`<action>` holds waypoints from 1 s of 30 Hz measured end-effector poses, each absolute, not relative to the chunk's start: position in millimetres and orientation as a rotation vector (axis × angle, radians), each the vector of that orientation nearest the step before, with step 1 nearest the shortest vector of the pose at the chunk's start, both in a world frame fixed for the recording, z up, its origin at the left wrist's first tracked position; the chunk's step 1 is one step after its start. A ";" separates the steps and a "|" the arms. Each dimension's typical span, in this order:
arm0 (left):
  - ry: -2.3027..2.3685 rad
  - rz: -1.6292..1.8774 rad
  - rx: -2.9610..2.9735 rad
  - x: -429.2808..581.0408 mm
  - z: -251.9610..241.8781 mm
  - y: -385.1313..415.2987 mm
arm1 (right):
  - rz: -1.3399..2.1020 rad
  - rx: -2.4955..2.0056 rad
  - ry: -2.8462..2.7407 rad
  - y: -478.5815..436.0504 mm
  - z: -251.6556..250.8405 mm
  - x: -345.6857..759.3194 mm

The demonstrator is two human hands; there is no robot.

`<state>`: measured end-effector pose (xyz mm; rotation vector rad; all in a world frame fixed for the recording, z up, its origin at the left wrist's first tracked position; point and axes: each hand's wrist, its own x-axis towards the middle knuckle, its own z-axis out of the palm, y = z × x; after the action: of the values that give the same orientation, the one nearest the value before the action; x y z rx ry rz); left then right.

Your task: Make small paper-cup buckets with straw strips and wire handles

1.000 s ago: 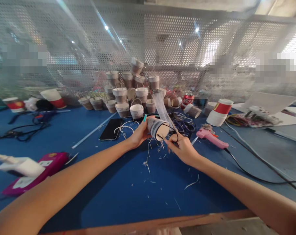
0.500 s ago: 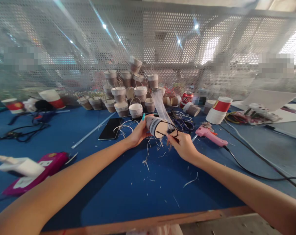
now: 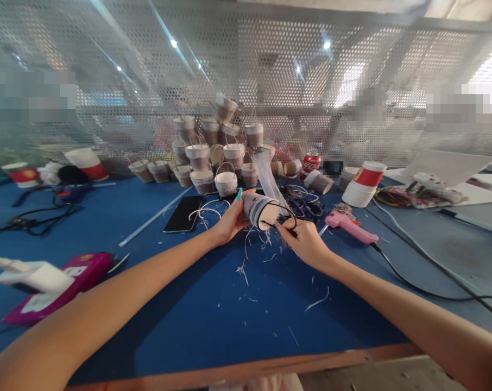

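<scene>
Right hand (image 3: pixel 307 240) barely shifted, pinching wire (image 3: pixel 290 219); left hand (image 3: pixel 228 221) grips cup (image 3: pixel 259 209).

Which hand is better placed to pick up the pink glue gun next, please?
Probably the right hand: the glue gun lies just beside it, though it holds scissors, while the left hand grips the cup.
</scene>
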<state>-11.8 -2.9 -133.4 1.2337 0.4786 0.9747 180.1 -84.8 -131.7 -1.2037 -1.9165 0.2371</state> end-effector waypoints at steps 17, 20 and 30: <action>0.459 0.991 1.214 -11.6 -136.6 -1.1 | 0.170 -1.188 -1.789 -83.9 -130.0 180.2; 0.449 0.988 1.221 -12.3 -137.5 -0.1 | 0.184 -1.202 -1.833 -83.3 -129.5 181.2; 0.470 0.996 1.211 -11.9 -137.4 0.0 | 0.504 -1.186 -1.806 -84.0 -132.3 180.1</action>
<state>-11.9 0.0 -137.4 1.2112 0.4695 0.9962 180.1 -84.0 -132.3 -1.1856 -1.8063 0.5040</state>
